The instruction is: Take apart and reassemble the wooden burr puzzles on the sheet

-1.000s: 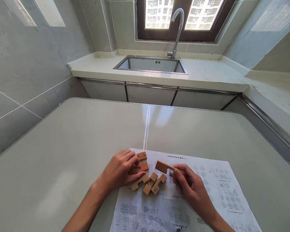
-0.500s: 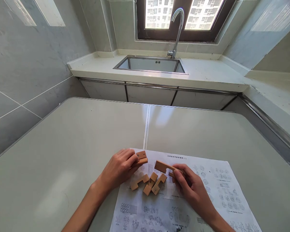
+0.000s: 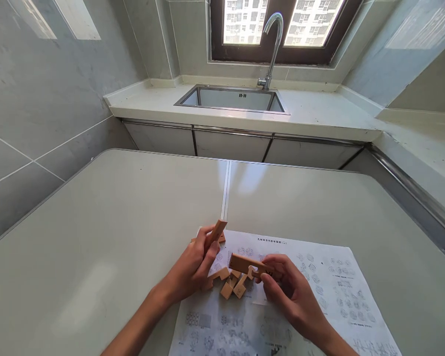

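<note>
My left hand (image 3: 193,264) is closed on a wooden burr puzzle piece (image 3: 217,231), which tilts up between thumb and fingers. Behind those fingers shows part of another wooden piece (image 3: 222,239); whether it is held or lies on the sheet I cannot tell. My right hand (image 3: 291,284) grips a notched burr puzzle piece (image 3: 243,263) that points left over a small pile, its right end covered by fingers. Below it lie several notched pieces, among them one at the left (image 3: 220,274) and two blocky ones, one (image 3: 227,289) beside the other (image 3: 240,288).
A printed sheet of puzzle diagrams (image 3: 333,296) lies under both hands. It rests on a pale table (image 3: 107,212) with a seam (image 3: 226,190) down the middle. Beyond stand a counter (image 3: 319,111), a sink (image 3: 232,101) and a faucet (image 3: 276,44); tiled walls close the sides.
My left hand has turned, and its piece now tilts up, with another piece visible behind. My right hand has shifted slightly left and down, bringing its piece over the pile.
</note>
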`<action>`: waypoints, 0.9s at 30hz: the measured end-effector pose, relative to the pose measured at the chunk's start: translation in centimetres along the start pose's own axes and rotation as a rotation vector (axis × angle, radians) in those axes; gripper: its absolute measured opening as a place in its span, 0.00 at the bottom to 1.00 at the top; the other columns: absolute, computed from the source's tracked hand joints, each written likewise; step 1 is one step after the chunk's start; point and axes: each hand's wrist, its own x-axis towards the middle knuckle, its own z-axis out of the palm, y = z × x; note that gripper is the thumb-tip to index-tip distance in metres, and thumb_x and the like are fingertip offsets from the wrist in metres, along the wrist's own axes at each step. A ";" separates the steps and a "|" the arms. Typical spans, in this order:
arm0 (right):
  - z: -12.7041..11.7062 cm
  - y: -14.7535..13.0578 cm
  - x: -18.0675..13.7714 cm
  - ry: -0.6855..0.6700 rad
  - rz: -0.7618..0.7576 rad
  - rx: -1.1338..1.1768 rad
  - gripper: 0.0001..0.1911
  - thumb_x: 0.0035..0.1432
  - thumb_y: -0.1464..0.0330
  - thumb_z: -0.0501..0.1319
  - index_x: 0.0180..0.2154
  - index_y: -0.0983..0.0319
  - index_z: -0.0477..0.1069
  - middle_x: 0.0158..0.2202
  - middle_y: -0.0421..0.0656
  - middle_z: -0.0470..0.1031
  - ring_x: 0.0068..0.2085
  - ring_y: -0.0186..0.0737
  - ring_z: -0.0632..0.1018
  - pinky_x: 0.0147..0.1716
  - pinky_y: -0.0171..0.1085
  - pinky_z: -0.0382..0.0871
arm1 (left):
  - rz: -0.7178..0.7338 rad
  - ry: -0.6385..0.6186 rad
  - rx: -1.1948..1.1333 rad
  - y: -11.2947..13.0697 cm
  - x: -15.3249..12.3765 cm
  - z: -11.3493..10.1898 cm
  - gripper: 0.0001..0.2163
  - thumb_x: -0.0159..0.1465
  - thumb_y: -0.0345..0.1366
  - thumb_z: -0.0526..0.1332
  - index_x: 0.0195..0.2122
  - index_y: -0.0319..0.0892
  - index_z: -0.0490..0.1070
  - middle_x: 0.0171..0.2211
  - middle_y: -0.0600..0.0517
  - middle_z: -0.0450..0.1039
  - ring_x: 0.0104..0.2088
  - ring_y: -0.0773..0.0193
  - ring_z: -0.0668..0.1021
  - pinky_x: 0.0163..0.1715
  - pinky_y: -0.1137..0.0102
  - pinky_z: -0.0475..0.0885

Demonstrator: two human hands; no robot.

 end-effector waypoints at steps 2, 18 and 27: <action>-0.1 0.2 0.1 -0.006 0.019 0.049 0.15 0.69 0.53 0.64 0.45 0.57 0.69 0.34 0.42 0.77 0.27 0.37 0.72 0.26 0.35 0.67 | 0.030 -0.016 -0.003 0.8 0.0 0.1 0.13 0.78 0.41 0.47 0.56 0.44 0.63 0.38 0.51 0.71 0.37 0.60 0.74 0.40 0.65 0.71; 0.4 0.9 0.3 -0.007 0.007 0.133 0.16 0.68 0.55 0.67 0.39 0.57 0.65 0.34 0.43 0.80 0.24 0.34 0.73 0.24 0.34 0.69 | 0.243 -0.103 -0.028 0.7 -1.2 2.6 0.30 0.74 0.26 0.44 0.76 0.52 0.45 0.64 0.43 0.59 0.61 0.53 0.68 0.60 0.57 0.72; 0.6 1.1 -0.1 0.025 -0.047 0.034 0.14 0.69 0.55 0.65 0.40 0.57 0.66 0.31 0.40 0.78 0.23 0.33 0.72 0.23 0.33 0.66 | 0.198 -0.091 0.017 0.3 -1.5 3.3 0.32 0.74 0.26 0.45 0.77 0.49 0.40 0.71 0.43 0.55 0.69 0.52 0.63 0.69 0.54 0.65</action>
